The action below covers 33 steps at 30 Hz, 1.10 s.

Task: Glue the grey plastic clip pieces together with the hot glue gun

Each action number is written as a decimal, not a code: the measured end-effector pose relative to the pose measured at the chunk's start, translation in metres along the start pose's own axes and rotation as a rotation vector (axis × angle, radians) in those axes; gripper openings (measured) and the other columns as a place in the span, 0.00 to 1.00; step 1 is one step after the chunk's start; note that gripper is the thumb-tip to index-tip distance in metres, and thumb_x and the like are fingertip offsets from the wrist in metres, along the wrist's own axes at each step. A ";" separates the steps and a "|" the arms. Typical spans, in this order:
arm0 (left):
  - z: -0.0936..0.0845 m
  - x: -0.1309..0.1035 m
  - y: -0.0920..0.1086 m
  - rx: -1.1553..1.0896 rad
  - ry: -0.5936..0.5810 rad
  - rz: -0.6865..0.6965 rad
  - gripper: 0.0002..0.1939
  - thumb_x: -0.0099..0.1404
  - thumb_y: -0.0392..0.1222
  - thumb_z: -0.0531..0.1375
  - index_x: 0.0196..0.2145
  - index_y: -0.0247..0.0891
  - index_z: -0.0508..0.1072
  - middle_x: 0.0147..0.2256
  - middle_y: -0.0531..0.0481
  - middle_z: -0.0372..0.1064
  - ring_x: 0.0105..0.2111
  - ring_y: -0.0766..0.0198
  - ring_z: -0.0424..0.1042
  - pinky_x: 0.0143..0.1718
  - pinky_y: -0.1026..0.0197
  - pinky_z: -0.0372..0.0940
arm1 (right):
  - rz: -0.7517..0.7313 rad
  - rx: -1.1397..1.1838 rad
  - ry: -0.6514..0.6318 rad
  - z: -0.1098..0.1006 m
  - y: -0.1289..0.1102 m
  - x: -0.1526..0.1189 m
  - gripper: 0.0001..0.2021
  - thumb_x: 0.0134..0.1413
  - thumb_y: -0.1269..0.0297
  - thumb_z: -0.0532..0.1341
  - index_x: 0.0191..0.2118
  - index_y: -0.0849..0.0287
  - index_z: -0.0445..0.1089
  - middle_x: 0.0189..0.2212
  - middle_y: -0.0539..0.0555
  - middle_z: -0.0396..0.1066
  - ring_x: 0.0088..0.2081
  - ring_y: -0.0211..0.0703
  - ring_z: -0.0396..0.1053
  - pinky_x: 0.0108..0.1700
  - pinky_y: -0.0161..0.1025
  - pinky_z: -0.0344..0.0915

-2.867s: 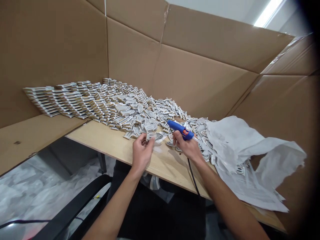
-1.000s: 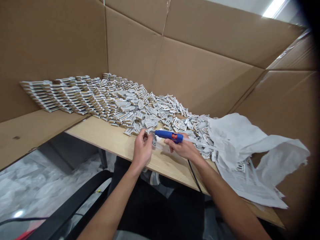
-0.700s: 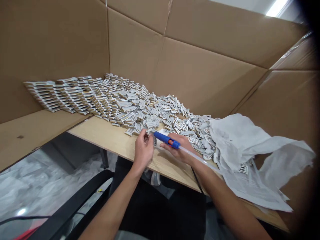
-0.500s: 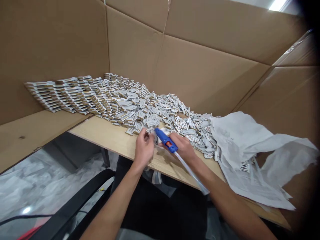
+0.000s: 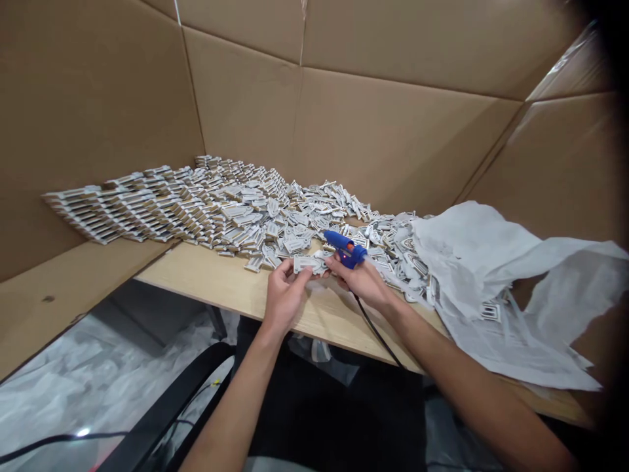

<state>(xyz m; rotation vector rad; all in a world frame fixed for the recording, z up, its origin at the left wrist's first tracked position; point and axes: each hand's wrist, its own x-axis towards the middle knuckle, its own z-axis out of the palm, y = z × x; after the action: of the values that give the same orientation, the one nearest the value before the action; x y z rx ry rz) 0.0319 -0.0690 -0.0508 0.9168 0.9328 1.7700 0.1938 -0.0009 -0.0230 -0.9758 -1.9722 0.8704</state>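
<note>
My left hand (image 5: 284, 298) pinches a small flat white cut-out piece (image 5: 307, 263) between thumb and fingers, just above the front of the wooden table. A blue hot glue gun (image 5: 345, 248) is in my right hand (image 5: 367, 283), its nozzle pointing left and away from me. The thumb and fingertips of that hand also reach the right end of the cut-out piece. From below the right hand a black cord (image 5: 376, 322) runs down over the table edge. Behind both hands lies a loose heap of similar cut-out pieces (image 5: 295, 219).
Neat overlapping rows of pieces (image 5: 142, 203) stand at the left. Crumpled white sheets (image 5: 472, 262) cover the right side of the wooden table (image 5: 206, 272). Tall cardboard walls (image 5: 373, 137) enclose the back and sides. A black chair armrest (image 5: 171, 400) is at lower left.
The glue gun has swung from pointing across the piece to lying flatter, up and to the right. The cut-out piece now lies flat-side visible between my hands. The view has shifted slightly.
</note>
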 end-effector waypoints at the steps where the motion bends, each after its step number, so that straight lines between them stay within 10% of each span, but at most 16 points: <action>1: -0.001 -0.001 0.000 0.037 -0.012 0.027 0.18 0.57 0.44 0.72 0.43 0.35 0.77 0.44 0.42 0.80 0.46 0.54 0.79 0.52 0.54 0.72 | 0.035 0.076 -0.019 -0.001 0.003 0.001 0.22 0.62 0.40 0.62 0.31 0.54 0.67 0.26 0.51 0.74 0.21 0.38 0.60 0.23 0.38 0.56; 18: -0.019 -0.018 0.006 0.807 0.081 0.404 0.11 0.65 0.45 0.66 0.44 0.41 0.77 0.39 0.48 0.76 0.34 0.61 0.70 0.41 0.58 0.66 | 0.196 0.433 -0.082 -0.013 0.004 0.007 0.22 0.57 0.41 0.68 0.32 0.58 0.72 0.27 0.53 0.72 0.20 0.34 0.58 0.21 0.37 0.49; 24: -0.048 0.007 0.036 1.204 0.423 0.492 0.09 0.62 0.47 0.66 0.37 0.39 0.77 0.39 0.42 0.77 0.47 0.46 0.69 0.55 0.46 0.62 | 0.215 0.362 -0.081 -0.016 0.010 0.009 0.22 0.58 0.41 0.68 0.30 0.57 0.74 0.25 0.53 0.70 0.21 0.34 0.58 0.21 0.37 0.50; 33: -0.051 0.055 0.046 1.518 0.359 0.406 0.10 0.55 0.47 0.66 0.27 0.39 0.74 0.32 0.39 0.72 0.53 0.37 0.66 0.61 0.37 0.53 | 0.202 0.241 -0.098 -0.019 0.005 0.009 0.20 0.58 0.42 0.67 0.32 0.56 0.71 0.26 0.51 0.71 0.23 0.35 0.61 0.22 0.36 0.54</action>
<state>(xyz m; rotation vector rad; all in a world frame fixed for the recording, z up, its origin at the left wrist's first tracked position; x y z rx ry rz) -0.0471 -0.0425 -0.0220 1.7792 2.5862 1.3091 0.2078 0.0133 -0.0154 -1.0173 -1.8174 1.2583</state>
